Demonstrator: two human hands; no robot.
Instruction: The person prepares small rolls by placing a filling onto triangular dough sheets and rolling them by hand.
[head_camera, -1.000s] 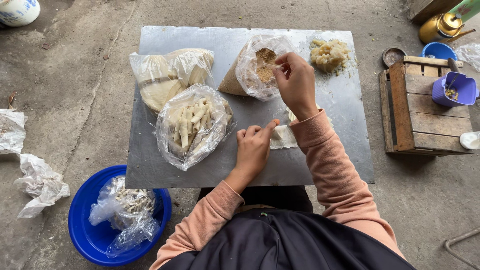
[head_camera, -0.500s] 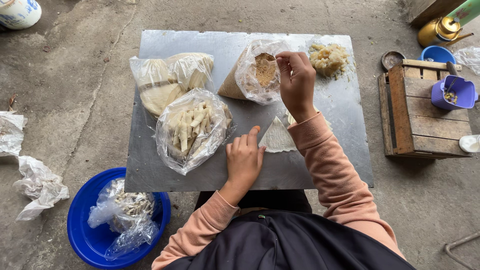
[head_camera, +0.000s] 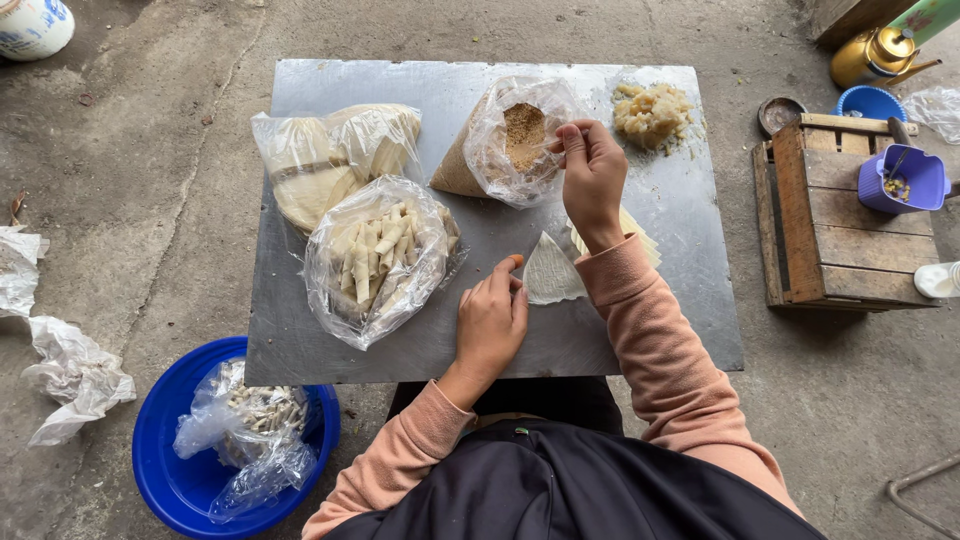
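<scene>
the left hand (head_camera: 490, 325) lies open, pinning the pale triangular wrapper sheet (head_camera: 549, 270), while the right hand (head_camera: 592, 172), pinched on a small utensil in the clear plastic bag of brown crumbs (head_camera: 518, 140), should lift a level portion.

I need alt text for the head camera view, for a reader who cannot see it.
A person's right hand reaches into a clear bag of brown crumbs on a metal tabletop, while the left hand touches a white triangular wrapper. A bag of rolled sticks lies nearby.

Bare table (head_camera: 640, 330) lies right of the wrapper (head_camera: 550, 272); bags of rolls (head_camera: 380, 258) and crumbs (head_camera: 515, 140) crowd the left and back
</scene>
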